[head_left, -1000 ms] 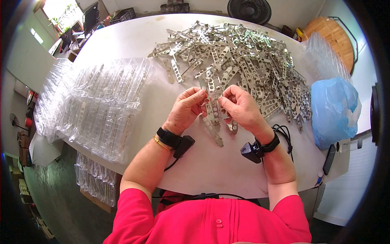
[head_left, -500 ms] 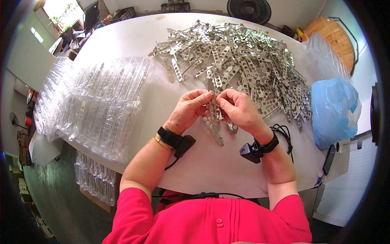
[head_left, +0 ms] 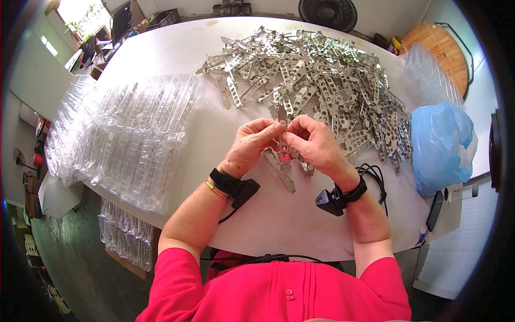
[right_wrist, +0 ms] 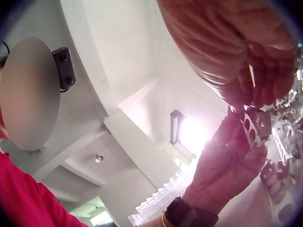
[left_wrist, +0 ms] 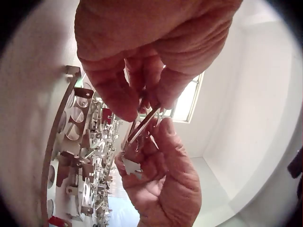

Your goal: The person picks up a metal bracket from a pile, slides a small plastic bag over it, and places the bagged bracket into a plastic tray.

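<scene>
At a white counter [head_left: 268, 214], a person in a red top brings both hands together over a small bundle of punched metal strips [head_left: 282, 153]. The left hand [head_left: 248, 146] and right hand [head_left: 317, 145] were slightly apart a second ago, with the strips fanned loosely between them. They have since closed in until the knuckles nearly meet. The fingers [head_left: 268, 129] of each hand are curled and pinch the bundle from opposite sides, holding it just above the counter in front of the chest.

The left wrist view shows the strips lying face to face at the fingertips. How many there are cannot be told, perhaps three or four. Judging by the tighter hold, the strips are being squared into one neat stack and are not yet set down.

A loose strip [head_left: 280, 170] lies on the counter under the hands. The main pile [head_left: 322, 75] spreads across the far side, clear trays [head_left: 134, 134] sit to the left, and a blue bag [head_left: 440, 145] sits to the right.
</scene>
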